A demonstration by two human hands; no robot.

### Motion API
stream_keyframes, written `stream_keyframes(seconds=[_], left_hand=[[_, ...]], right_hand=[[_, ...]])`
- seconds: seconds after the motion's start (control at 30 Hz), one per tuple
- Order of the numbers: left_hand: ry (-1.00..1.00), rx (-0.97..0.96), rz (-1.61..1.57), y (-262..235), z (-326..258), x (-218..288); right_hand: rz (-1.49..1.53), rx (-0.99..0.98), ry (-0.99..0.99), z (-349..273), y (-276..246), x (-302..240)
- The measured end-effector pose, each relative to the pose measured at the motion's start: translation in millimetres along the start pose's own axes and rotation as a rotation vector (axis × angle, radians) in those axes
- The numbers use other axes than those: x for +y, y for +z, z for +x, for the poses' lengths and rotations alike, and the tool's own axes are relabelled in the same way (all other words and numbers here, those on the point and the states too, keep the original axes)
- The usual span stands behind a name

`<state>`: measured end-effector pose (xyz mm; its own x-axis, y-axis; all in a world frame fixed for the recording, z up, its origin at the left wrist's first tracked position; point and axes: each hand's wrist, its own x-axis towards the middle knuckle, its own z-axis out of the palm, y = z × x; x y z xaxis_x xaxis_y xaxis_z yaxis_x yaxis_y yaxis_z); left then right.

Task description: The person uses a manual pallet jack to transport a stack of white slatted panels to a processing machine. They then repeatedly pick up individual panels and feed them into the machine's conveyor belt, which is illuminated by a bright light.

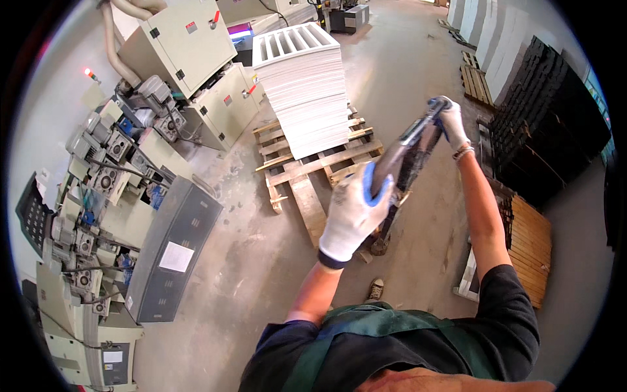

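Both my hands, in white gloves with blue-grey palms, grip the dark loop handle of a pallet jack (418, 153). My left hand (354, 208) is closed round the near left side of the handle. My right hand (450, 123) is closed on its far right end. The handle slants down toward the jack's foot, partly hidden behind my left hand. Just beyond stands a wooden pallet (304, 189) bearing a tall stack of white slotted panels (305, 98). Whether the forks are under the pallet I cannot tell.
On the left is a long machine with motors and a grey cover (179, 242). Cream cabinets (189, 49) stand beyond it. To the right are a dark stack (545, 124), stacked wooden slats (528, 251) and, farther off, another pallet (477, 81). Concrete floor (245, 287) runs between.
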<state>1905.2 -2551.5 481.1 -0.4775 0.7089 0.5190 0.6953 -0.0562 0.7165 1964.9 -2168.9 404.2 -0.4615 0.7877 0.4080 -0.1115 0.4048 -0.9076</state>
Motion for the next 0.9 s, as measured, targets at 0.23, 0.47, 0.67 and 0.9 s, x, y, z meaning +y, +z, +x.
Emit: stream_keyframes(seconds=[0.23, 0.47, 0.67, 0.9], left_hand=[[-0.255, 0.228, -0.05, 36.4, -64.6, 8.4], [-0.387, 0.594, 0.183, 46.9, -75.3, 14.6], [-0.326, 0.563, 0.308, 77.9, -41.0, 38.0], [-0.116, 0.984, 0.762, 97.9, 12.9, -4.3]], right_hand=[[0.035, -0.092, -0.047, -24.0, 40.1, -0.9], [0.069, -0.179, -0.074, -21.3, 48.6, -22.1], [0.094, -0.336, -0.198, 3.8, 35.8, 2.9], [0.524, -0.802, -0.157, 37.6, 28.4, 46.6]])
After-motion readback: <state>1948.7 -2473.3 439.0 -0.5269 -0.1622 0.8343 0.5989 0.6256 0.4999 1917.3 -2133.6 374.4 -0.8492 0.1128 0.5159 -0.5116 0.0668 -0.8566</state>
